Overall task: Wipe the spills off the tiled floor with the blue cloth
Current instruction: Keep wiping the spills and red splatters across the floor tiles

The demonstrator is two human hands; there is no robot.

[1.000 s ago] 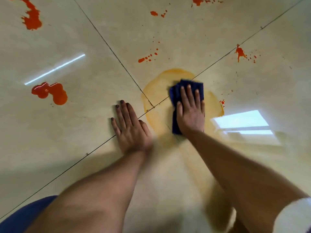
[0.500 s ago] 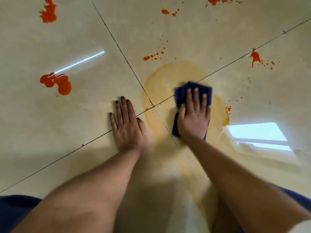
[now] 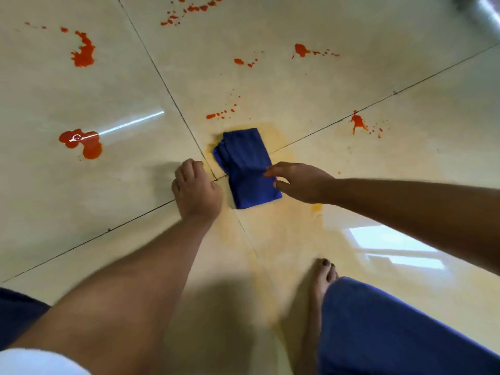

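Note:
The folded blue cloth (image 3: 244, 165) lies flat on the tiled floor (image 3: 338, 85), on a smeared yellow-orange stain (image 3: 273, 136) where the tile joints cross. My right hand (image 3: 296, 182) reaches in from the right, its straight fingers touching the cloth's right edge. My left hand (image 3: 194, 189) rests on the floor just left of the cloth with its fingers curled under, holding nothing. Red spills lie around: a puddle (image 3: 82, 143) at the left, a splash (image 3: 85, 51) at the far left, and a splatter (image 3: 358, 123) at the right.
More red drops (image 3: 220, 113) sit just beyond the cloth, others (image 3: 301, 50) farther back. A bare foot (image 3: 324, 272) and a blue trouser leg (image 3: 392, 334) are at the lower right. A shiny metal object (image 3: 484, 12) is in the top right corner.
My right hand has come off the top of the cloth and now touches its right edge from the side. My left hand went from flat to curled. The view has risen and pulled back.

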